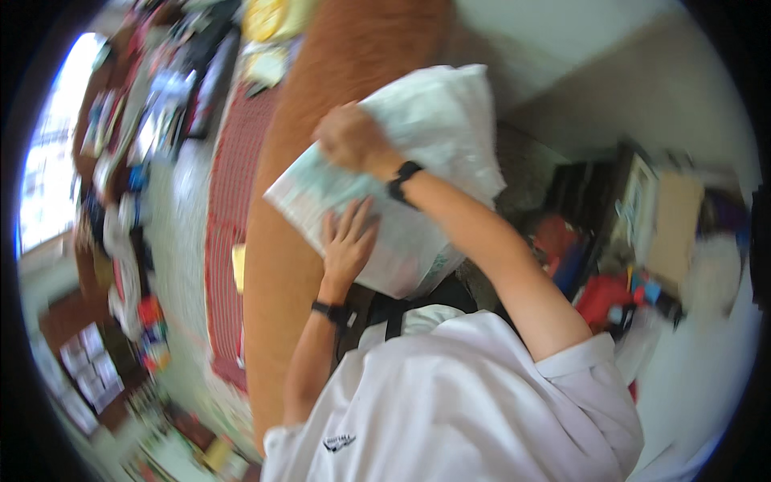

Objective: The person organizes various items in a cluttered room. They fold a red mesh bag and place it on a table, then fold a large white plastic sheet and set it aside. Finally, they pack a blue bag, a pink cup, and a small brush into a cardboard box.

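A large white plastic bag [440, 138], translucent and creased with faint green and pink showing on it, lies across the wooden surface's edge and reaches towards my body. My right hand [355, 138] is closed on its far left edge, its fingertips hidden from view. Nearer to me, my left hand [349, 241] rests against the bag's lower left part, fingers spread and palm down. Both wrists carry black bands. The bag's contents cannot be made out.
Under and beside the bag runs a long brown wooden surface [283, 301]. To its left are a red striped cloth [235, 181] and a small yellow piece [239, 268]. Piled cloth and goods stand farther left. On the right are a cardboard piece [674, 223] and red items [602, 298].
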Action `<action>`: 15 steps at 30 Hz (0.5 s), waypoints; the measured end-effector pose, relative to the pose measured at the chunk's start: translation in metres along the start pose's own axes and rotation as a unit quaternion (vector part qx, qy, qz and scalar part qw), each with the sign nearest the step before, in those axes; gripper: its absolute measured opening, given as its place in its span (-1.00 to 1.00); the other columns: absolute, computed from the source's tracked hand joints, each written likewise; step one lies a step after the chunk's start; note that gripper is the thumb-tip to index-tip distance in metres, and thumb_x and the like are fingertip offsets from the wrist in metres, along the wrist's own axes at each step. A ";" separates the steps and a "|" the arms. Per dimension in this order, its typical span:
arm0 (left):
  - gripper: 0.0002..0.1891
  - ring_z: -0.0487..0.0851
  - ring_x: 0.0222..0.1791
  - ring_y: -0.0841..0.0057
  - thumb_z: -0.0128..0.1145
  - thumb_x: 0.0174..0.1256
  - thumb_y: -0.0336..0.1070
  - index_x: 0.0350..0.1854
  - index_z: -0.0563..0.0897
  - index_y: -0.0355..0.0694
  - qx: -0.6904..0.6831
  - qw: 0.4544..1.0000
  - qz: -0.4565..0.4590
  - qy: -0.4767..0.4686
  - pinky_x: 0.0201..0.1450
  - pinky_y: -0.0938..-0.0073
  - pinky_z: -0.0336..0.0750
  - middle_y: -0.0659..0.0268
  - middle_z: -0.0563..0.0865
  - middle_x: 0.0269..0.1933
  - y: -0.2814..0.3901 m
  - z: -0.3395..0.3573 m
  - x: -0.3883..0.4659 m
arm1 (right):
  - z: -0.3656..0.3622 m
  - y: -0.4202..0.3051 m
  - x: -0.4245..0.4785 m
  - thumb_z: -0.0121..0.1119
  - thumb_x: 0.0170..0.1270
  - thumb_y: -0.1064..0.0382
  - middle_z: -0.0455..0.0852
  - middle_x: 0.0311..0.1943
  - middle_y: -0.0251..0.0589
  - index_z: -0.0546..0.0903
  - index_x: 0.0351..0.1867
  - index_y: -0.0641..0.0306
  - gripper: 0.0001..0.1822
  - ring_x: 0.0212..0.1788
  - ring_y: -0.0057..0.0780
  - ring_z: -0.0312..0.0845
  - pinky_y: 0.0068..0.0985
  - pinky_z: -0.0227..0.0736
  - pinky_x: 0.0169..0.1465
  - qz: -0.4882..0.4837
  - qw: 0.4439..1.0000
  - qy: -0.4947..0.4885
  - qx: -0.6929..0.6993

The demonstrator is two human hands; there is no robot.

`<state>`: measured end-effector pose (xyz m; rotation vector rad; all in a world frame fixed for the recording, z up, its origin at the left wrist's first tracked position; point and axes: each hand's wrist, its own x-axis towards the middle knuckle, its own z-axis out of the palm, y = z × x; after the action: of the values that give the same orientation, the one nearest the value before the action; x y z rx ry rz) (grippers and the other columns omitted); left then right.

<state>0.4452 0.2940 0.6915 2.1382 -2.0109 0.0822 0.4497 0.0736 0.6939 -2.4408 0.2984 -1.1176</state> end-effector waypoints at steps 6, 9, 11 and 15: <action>-0.74 0.28 0.36 0.12 0.28 0.14 -0.21 -0.10 0.65 0.02 0.028 0.996 -0.004 0.087 0.39 -0.09 -0.02 0.18 0.41 0.34 0.005 0.004 0.002 | -0.015 -0.009 0.003 0.06 0.01 0.10 0.62 -0.64 -0.19 0.57 -0.74 0.11 -0.74 -0.44 -0.23 0.54 -0.32 0.34 -0.23 -0.008 0.998 -0.039 -0.038; -0.58 0.18 0.40 0.06 0.32 0.13 -0.06 0.04 0.59 0.02 0.095 0.984 -0.023 0.148 0.36 -0.13 -0.01 0.03 0.29 0.38 0.008 0.000 0.001 | -0.007 -0.009 0.002 0.01 0.09 0.13 0.59 -0.74 -0.23 0.54 -0.85 0.13 -0.62 -0.54 -0.29 0.52 -0.35 0.30 -0.20 0.039 0.996 -0.010 -0.074; -0.42 0.13 0.41 0.06 0.34 0.09 0.04 0.17 0.48 0.02 0.084 0.975 -0.041 0.202 0.35 -0.14 0.01 -0.03 0.19 0.41 0.007 0.002 0.004 | -0.026 -0.012 0.001 0.00 0.11 0.14 0.57 -0.76 -0.21 0.52 -0.88 0.14 -0.60 -0.58 -0.29 0.51 -0.36 0.29 -0.20 0.080 0.993 -0.026 -0.086; 0.03 0.13 0.40 0.03 0.45 -0.04 0.02 0.42 0.06 -0.12 -0.177 0.942 -0.046 0.281 0.31 -0.15 0.12 -0.08 0.02 0.44 0.011 -0.005 0.002 | -0.069 -0.023 -0.038 0.03 0.09 0.17 0.53 -0.80 -0.21 0.48 -0.92 0.15 -0.59 -0.62 -0.27 0.49 -0.34 0.26 -0.30 0.113 0.974 0.045 -0.190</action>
<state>0.4352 0.2927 0.6983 1.7269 -1.4669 0.2628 0.3725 0.0878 0.7194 -2.5945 0.8676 -1.1566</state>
